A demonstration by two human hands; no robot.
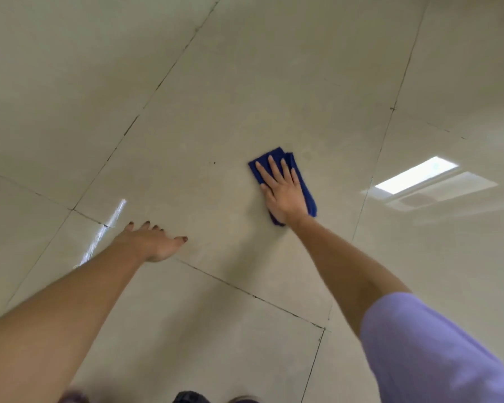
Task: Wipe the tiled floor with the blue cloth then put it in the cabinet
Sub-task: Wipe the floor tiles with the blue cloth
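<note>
Two bare hands lay on a pale tiled floor [216, 82], seen from the head camera. Right hand [284, 196], centre right of the frame: palm down on the blue cloth [307, 196], fingers straight and slightly spread, pressing it flat against the tile. Its grip was apart, with no finger curled round the fabric. The blue cloth was folded into a narrow pad and lay on the floor directly under that hand. Its far corner showed beyond the fingertips, and a strip showed along the right side of the palm. Left hand [154, 241], lower left of centre: fingers extended, nails painted dark, fingertips and thumb at the floor, holding nothing, its grip likewise apart. It sat well apart from the cloth, just beside a dark grout line [245, 291] running diagonally toward the lower right. A lilac sleeve [434, 344] covered the right upper arm at lower right. A bright rectangular light reflection [416, 174] marked the glossy tile at right, and a thin streak of glare [105, 228] lay left of the left hand. A small dark speck [214, 163] sat on the tile left of the cloth.
</note>
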